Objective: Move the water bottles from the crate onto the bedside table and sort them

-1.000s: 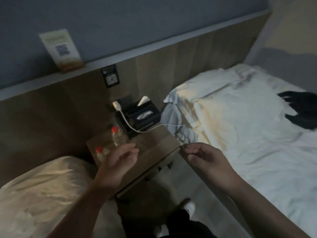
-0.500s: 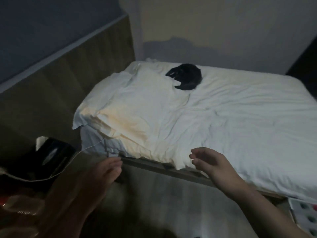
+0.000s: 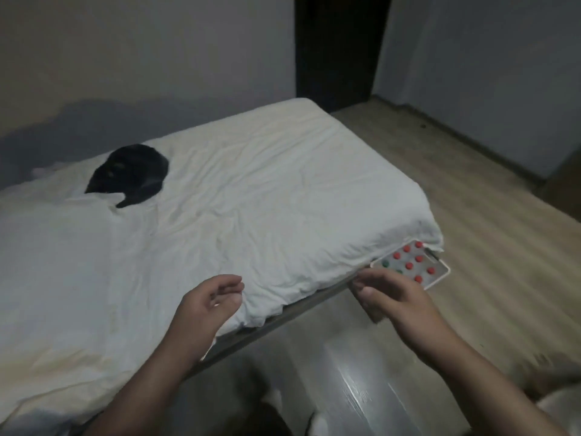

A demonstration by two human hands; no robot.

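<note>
A white crate (image 3: 440, 276) sits on the floor at the foot corner of the bed, partly under the hanging sheet. Inside it stand several water bottles (image 3: 408, 265) seen from above, most with red caps and some with green caps. My right hand (image 3: 391, 295) hovers just in front of the crate, fingers loosely curled and empty, covering the crate's near edge. My left hand (image 3: 209, 302) floats over the bed's edge, palm turned inward, fingers relaxed and holding nothing. The bedside table is out of view.
A bed with a rumpled white sheet (image 3: 251, 215) fills the left and middle. A black garment (image 3: 132, 174) lies on it near the wall. Wooden floor (image 3: 490, 215) runs along the right side toward a dark doorway (image 3: 339, 48).
The view has swung right, from the bedside table with two red-capped bottles, across the bed, to the crate. Both empty hands moved along with it.
</note>
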